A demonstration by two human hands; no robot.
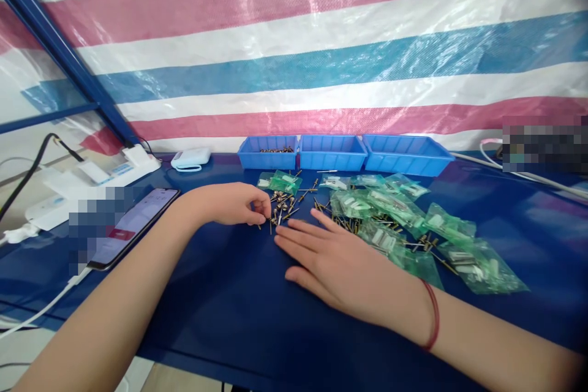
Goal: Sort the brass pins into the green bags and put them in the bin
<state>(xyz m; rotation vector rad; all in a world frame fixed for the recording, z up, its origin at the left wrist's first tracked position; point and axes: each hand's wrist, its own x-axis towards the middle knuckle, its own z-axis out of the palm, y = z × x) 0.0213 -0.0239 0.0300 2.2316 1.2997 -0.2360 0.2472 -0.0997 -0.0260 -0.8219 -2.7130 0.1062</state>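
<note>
Left hand (234, 203) fingers hide pinched small pins (285, 205)

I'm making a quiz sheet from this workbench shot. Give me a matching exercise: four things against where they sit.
Things:
1. smartphone
2. blue bins
3. green bags
4. loose metal pins

Places:
A. in a row at the table's far edge
B. between the left hand and right hand
C. left of the left forearm
D. heaped right of the right hand

Pairs: 1-C, 2-A, 3-D, 4-B

Behind your dark blue table (239, 312) hangs a pink, white and blue striped tarp (321, 43), with a blue metal post (59, 49) at its left.
</note>
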